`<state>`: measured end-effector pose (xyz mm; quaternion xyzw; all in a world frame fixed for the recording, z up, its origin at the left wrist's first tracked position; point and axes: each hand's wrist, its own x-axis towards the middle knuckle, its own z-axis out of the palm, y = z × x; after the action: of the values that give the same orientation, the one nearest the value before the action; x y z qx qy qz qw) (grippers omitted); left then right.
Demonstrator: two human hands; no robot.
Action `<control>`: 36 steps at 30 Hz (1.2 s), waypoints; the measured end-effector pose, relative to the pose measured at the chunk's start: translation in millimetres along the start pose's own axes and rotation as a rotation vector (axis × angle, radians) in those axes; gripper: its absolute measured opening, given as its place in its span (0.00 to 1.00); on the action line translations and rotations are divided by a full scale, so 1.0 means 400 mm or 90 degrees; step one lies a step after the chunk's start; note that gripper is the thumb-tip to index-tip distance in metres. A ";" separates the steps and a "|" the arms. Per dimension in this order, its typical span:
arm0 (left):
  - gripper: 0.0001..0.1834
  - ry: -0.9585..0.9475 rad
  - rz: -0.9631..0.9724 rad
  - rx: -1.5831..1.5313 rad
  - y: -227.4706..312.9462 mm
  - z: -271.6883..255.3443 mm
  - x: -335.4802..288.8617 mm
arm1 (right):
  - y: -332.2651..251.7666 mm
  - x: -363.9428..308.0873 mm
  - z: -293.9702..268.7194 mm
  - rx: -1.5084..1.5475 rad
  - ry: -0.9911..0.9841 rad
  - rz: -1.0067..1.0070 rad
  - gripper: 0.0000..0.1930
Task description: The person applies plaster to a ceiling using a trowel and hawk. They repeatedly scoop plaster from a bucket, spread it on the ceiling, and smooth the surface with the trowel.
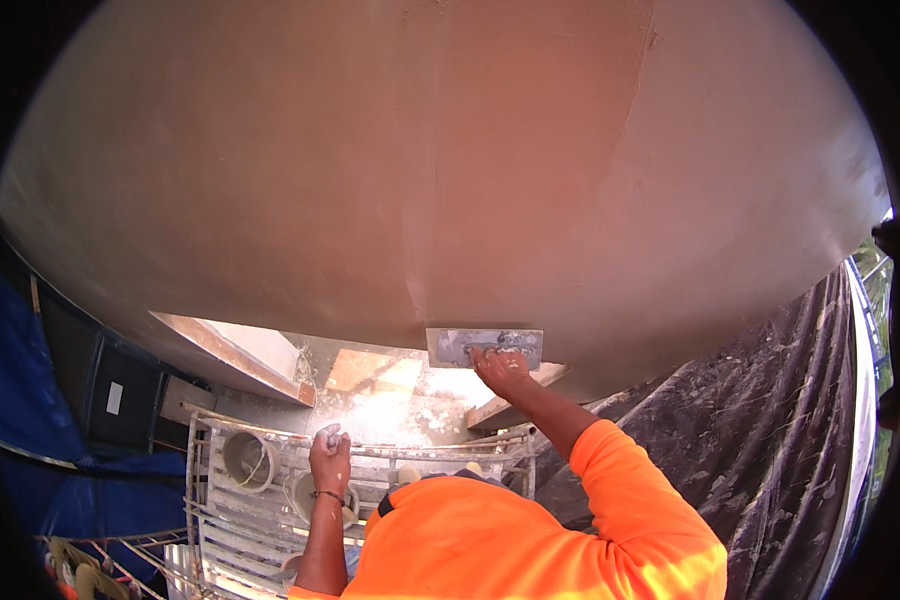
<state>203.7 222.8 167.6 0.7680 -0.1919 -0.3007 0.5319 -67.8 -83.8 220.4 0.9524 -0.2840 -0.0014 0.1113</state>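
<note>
A wide brownish plastered wall (530, 180) fills the upper part of the head view, with a paler vertical streak and a thin ridge running down it. At its lower edge, a flat rectangular plastering trowel (446, 346) lies crosswise, its back smeared grey. My right hand (503, 372) is wrapped round the trowel's handle, arm stretched forward in an orange sleeve. Lower down on the left, my left hand (330, 460) is raised off the wall with its fingers curled closed. Pale grey smears coat those fingers, and whatever is in them cannot be made out.
Below me is a slatted scaffold platform (232, 520) with rails. A pale bucket (251, 462) stands on it, and another bucket (308, 494) sits partly behind my left forearm. Dark splattered sheeting (740, 420) hangs right; a blue tarp (20, 370) hangs left. An opening's ledge (240, 350) juts below the wall.
</note>
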 end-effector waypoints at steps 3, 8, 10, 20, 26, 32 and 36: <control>0.15 0.050 -0.038 -0.013 -0.111 -0.036 0.003 | 0.000 -0.065 -0.126 0.137 -0.071 0.110 0.13; 0.14 0.037 -0.062 -0.047 -0.247 -0.012 0.080 | 0.111 -0.088 -0.480 0.280 0.128 0.340 0.24; 0.14 -0.003 -0.077 -0.140 -0.248 0.034 0.133 | 0.177 -0.064 -0.632 0.385 0.343 0.370 0.24; 0.16 -0.013 0.203 0.042 0.087 0.231 0.232 | 0.352 0.084 -1.400 0.367 0.657 0.166 0.23; 0.17 -0.052 0.119 0.026 0.112 0.272 0.196 | 0.332 0.276 -1.742 0.260 0.735 0.133 0.22; 0.30 -0.129 0.059 0.028 -0.011 0.299 0.273 | 0.387 0.417 -1.874 -0.084 0.766 0.167 0.28; 0.12 -0.075 0.139 0.058 -0.057 0.246 0.263 | 0.466 0.347 -2.018 -0.124 0.789 0.298 0.26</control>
<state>216.1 97.3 94.2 0.7467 -0.3189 -0.2764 0.5142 1.0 -140.3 1055.5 0.6759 -0.3652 0.5443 0.3369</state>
